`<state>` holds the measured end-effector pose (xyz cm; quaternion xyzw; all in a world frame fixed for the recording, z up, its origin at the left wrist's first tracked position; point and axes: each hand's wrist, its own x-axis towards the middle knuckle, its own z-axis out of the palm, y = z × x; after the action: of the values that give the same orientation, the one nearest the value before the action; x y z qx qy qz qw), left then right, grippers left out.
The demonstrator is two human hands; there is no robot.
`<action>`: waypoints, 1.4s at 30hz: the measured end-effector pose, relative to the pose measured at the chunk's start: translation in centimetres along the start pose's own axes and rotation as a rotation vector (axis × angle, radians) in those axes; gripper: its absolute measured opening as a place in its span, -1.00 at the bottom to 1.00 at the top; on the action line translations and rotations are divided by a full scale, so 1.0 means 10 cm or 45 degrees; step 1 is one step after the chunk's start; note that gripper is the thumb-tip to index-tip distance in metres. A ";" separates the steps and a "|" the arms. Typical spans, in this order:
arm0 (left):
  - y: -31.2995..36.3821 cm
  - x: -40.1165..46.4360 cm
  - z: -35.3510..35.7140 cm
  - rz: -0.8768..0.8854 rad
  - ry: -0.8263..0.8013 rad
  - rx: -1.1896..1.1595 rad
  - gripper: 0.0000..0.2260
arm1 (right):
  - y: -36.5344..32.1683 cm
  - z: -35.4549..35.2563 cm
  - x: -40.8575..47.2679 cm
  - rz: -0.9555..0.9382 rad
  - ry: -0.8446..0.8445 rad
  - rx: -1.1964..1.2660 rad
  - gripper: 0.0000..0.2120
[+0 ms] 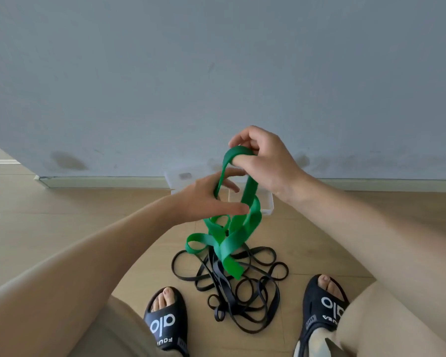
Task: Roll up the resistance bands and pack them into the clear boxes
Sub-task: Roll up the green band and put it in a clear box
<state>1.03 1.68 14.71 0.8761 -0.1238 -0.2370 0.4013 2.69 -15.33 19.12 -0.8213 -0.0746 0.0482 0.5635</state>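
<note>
Black slide sandals [165, 324] printed "alo" in white are seen nearest, one at each lower side, with bare wooden floor [62, 215] open to the left. Between them, thin black rubber bands [242, 292] are tangled. Above, a wide green resistance band [232, 233] is touched by the left hand [211, 199] with straight fingers and pinched at its top loop by the right hand [263, 161]. A clear plastic box [267, 202] is set against the grey wall [216, 73].

The scene is lit evenly by soft, diffuse light; no source can be made out. Only faint shadows are cast on the pale wooden plank floor [62, 217]. Strong wide-angle bending is seen at the edges. Detail is slightly softened throughout, and the plain grey-blue wall [216, 60] is rendered without glare.
</note>
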 end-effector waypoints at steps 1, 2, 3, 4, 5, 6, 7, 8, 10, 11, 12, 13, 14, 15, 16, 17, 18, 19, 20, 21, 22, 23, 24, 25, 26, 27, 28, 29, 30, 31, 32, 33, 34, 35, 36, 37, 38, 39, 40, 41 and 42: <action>0.02 0.02 0.07 0.014 -0.006 0.015 -0.68 | -0.03 0.05 -0.01 -0.004 -0.031 0.039 -0.77; 0.05 0.04 0.12 0.017 0.019 0.017 -0.86 | -0.05 0.09 -0.02 -0.020 -0.065 0.047 -0.73; 0.10 0.05 0.15 0.023 0.055 -0.017 -0.97 | -0.07 0.11 -0.03 -0.039 -0.099 0.034 -0.68; 0.12 0.07 0.14 0.023 0.086 -0.055 -0.92 | -0.09 0.10 -0.02 -0.047 -0.136 0.016 -0.63; 0.13 0.08 0.11 0.010 0.114 -0.083 -0.87 | -0.11 0.08 0.00 -0.031 -0.173 -0.006 -0.57; 0.15 0.09 0.06 -0.010 0.153 -0.112 -0.83 | -0.12 0.04 0.02 0.009 -0.217 -0.022 -0.49; 0.16 0.09 -0.01 -0.035 0.211 -0.138 -0.81 | -0.11 -0.01 0.06 0.058 -0.274 -0.031 -0.40; 0.17 0.08 -0.07 -0.049 0.281 -0.176 -0.81 | -0.08 -0.05 0.10 0.109 -0.345 -0.019 -0.31; 0.18 0.06 -0.18 -0.061 0.399 -0.287 -0.79 | 0.01 -0.13 0.16 0.191 -0.500 0.040 -0.10; 0.18 0.05 -0.21 -0.043 0.437 -0.369 -0.78 | 0.06 -0.16 0.19 0.228 -0.572 0.047 0.01; 0.17 0.05 -0.23 -0.018 0.455 -0.460 -0.77 | 0.11 -0.17 0.20 0.267 -0.640 0.038 0.08; 0.15 0.04 -0.25 0.003 0.456 -0.547 -0.74 | 0.15 -0.17 0.19 0.295 -0.705 -0.001 0.10; 0.16 0.03 -0.26 0.024 0.453 -0.628 -0.71 | 0.17 -0.15 0.17 0.307 -0.767 -0.062 0.06; 0.15 0.04 -0.28 0.045 0.461 -0.708 -0.69 | 0.20 -0.10 0.15 0.294 -0.825 -0.155 -0.02; 0.17 0.03 -0.29 0.066 0.470 -0.786 -0.70 | 0.24 -0.03 0.12 0.261 -0.874 -0.279 -0.13; 0.17 0.03 -0.30 0.082 0.482 -0.849 -0.70 | 0.29 0.04 0.10 0.220 -0.910 -0.426 -0.22; 0.18 0.03 -0.31 0.090 0.488 -0.890 -0.71 | 0.33 0.12 0.08 0.169 -0.917 -0.567 -0.29; 0.18 0.03 -0.31 0.094 0.492 -0.907 -0.69 | 0.37 0.17 0.08 0.119 -0.909 -0.670 -0.36; 0.18 0.02 -0.31 0.093 0.498 -0.916 -0.68 | 0.40 0.21 0.08 0.090 -0.895 -0.715 -0.45; 0.17 0.02 -0.32 0.085 0.512 -0.933 -0.67 | 0.41 0.24 0.08 0.074 -0.873 -0.710 -0.57; 0.17 0.00 -0.33 0.070 0.526 -0.956 -0.65 | 0.42 0.27 0.09 0.062 -0.841 -0.698 -0.71; 0.16 0.00 -0.35 0.052 0.548 -0.966 -0.62 | 0.43 0.28 0.11 0.044 -0.804 -0.710 -0.81; 0.15 0.00 -0.37 0.031 0.583 -0.949 -0.61 | 0.45 0.28 0.12 0.023 -0.760 -0.743 -0.80; 0.13 0.00 -0.39 -0.001 0.631 -0.904 -0.61 | 0.46 0.28 0.15 0.013 -0.712 -0.793 -0.76; 0.10 0.01 -0.41 -0.042 0.681 -0.849 -0.67 | 0.48 0.26 0.18 -0.002 -0.652 -0.870 -0.75; 0.06 0.02 -0.43 -0.086 0.718 -0.804 -0.77 | 0.48 0.23 0.20 -0.034 -0.582 -0.955 -0.76; 0.00 0.03 -0.45 -0.130 0.718 -0.774 -0.86 | 0.48 0.19 0.22 -0.073 -0.507 -1.023 -0.77; -0.05 0.03 -0.47 -0.174 0.691 -0.734 -0.86 | 0.46 0.15 0.23 -0.090 -0.430 -1.049 -0.76; -0.11 0.03 -0.49 -0.228 0.642 -0.687 -0.77 | 0.44 0.12 0.24 -0.079 -0.359 -1.034 -0.75; -0.18 0.02 -0.51 -0.283 0.597 -0.636 -0.64 | 0.40 0.08 0.25 -0.054 -0.297 -0.998 -0.76; -0.22 0.00 -0.52 -0.332 0.573 -0.590 -0.51 | 0.37 0.04 0.26 -0.031 -0.239 -0.965 -0.78; -0.25 -0.02 -0.54 -0.363 0.562 -0.541 -0.43 | 0.34 0.01 0.27 -0.017 -0.179 -0.925 -0.79; -0.27 -0.04 -0.55 -0.371 0.557 -0.487 -0.38 | 0.31 -0.03 0.29 -0.007 -0.114 -0.867 -0.80; -0.29 -0.06 -0.55 -0.370 0.562 -0.395 -0.36 | 0.28 -0.06 0.30 -0.001 -0.052 -0.780 -0.80; -0.29 -0.07 -0.55 -0.359 0.570 -0.238 -0.33 | 0.25 -0.10 0.30 0.014 0.001 -0.668 -0.81; -0.30 -0.07 -0.53 -0.338 0.565 -0.048 -0.30 | 0.23 -0.13 0.31 0.046 0.035 -0.545 -0.83; -0.29 -0.07 -0.49 -0.302 0.549 0.131 -0.27 | 0.20 -0.15 0.31 0.091 0.050 -0.432 -0.85; -0.26 -0.07 -0.44 -0.273 0.520 0.252 -0.28 | 0.17 -0.17 0.30 0.137 0.049 -0.340 -0.87; -0.22 -0.07 -0.38 -0.249 0.495 0.303 -0.34 | 0.15 -0.18 0.29 0.178 0.034 -0.269 -0.86; -0.19 -0.08 -0.34 -0.204 0.471 0.296 -0.44 | 0.14 -0.19 0.28 0.202 0.014 -0.210 -0.85; -0.15 -0.08 -0.29 -0.130 0.436 0.256 -0.55 | 0.13 -0.19 0.27 0.205 -0.005 -0.163 -0.83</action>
<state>1.90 4.89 15.44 0.9443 -0.0323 -0.0910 0.3145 5.78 -17.07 18.65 -0.8589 -0.0125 0.0900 0.5040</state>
